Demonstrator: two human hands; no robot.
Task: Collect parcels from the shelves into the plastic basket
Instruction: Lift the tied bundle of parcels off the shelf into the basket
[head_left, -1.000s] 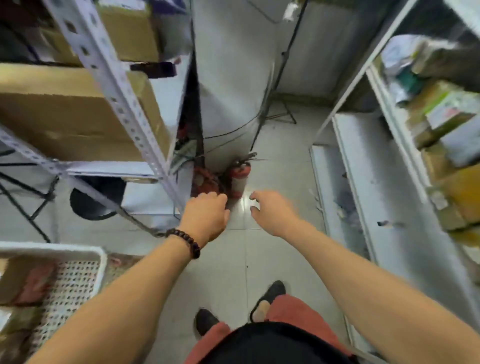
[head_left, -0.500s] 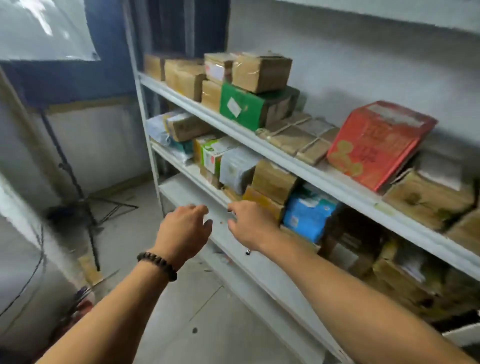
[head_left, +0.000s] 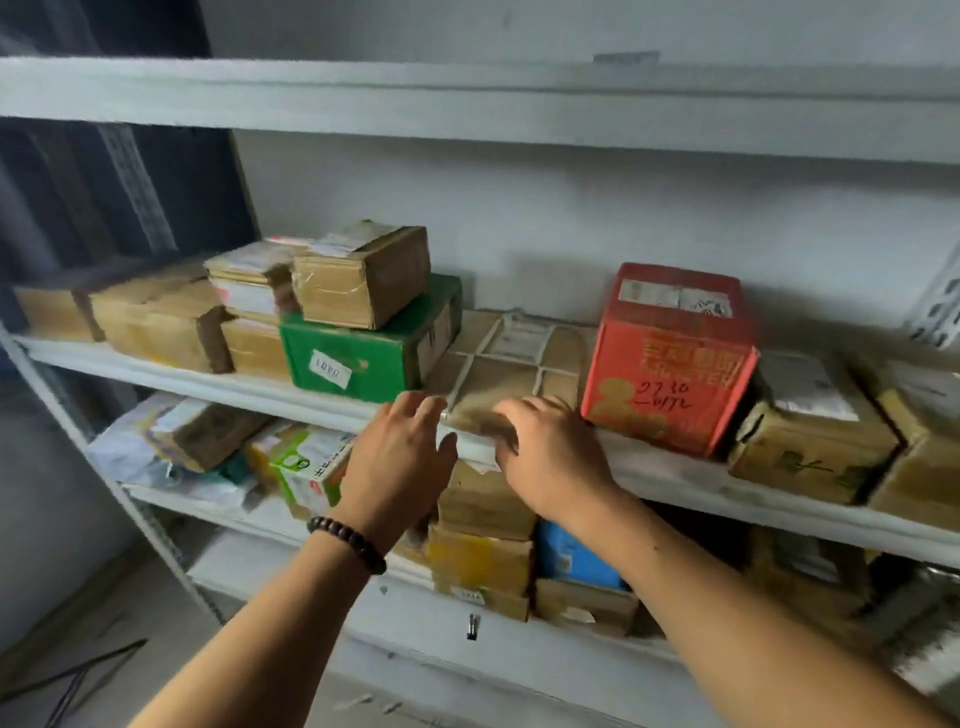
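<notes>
Our left hand (head_left: 400, 457) and right hand (head_left: 550, 457) reach side by side, both spread and holding nothing.

Our fingertips (head_left: 524, 410) meet the near edge of a flat brown parcel (head_left: 514, 374) tied with white string, lying on the shelf (head_left: 649, 467) just beyond both hands. We see a green box (head_left: 363, 358) past our left hand and a red box (head_left: 670, 358) past our right.

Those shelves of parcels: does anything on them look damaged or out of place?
Mostly ordinary clutter. The brown cardboard box with a white label, right of the red printed carton, looks dented, its front corner split open. The grey metal shelf edge shows chipped, worn paint. Both hands, left hand and right hand, reach for the flat string-tied brown parcel.
</notes>
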